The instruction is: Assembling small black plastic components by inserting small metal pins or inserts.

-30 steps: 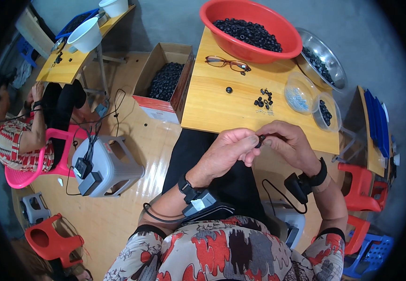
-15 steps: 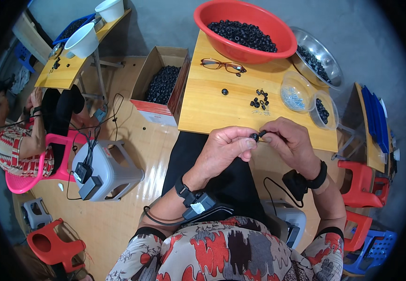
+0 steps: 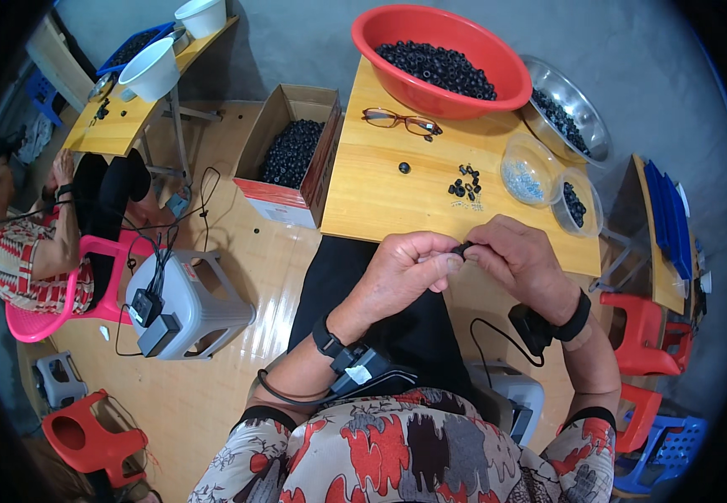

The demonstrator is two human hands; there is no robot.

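Where the two hands meet, one black part (image 3: 462,248), small, sits between the fingertips, at the table's near edge as the head view shows it.

Left hand (image 3: 401,275): thumb and forefinger pinched on the part from its left side; other fingers curled beneath.
Right hand (image 3: 516,258): thumb and fingertips pinched on the part from its right side; wrist bent inward.
Nearer hand: neither; both touch the part. Whether it is one piece or two set end to end, fingers hide.
Long axis: seems to run crosswise, from one hand to the other; too small and too covered to be sure.

Beyond the hands, on the table (image 3: 359,205):
Loose parts (image 3: 465,182), black, a scattered cluster straight ahead of the pinch, apart from it, slightly nearer the right hand.
Pale bits (image 3: 466,205), fine, on the near side of that cluster.
Black ball (image 3: 404,168), single, left of the cluster.
Glasses (image 3: 407,121), folded out, farther off.
Tubs, clear, two, side by side at right: one (image 3: 539,147) with pale blue bits, one (image 3: 591,221) with black parts.
Basin (image 3: 430,105), red, heaped with black rings, at the far edge.
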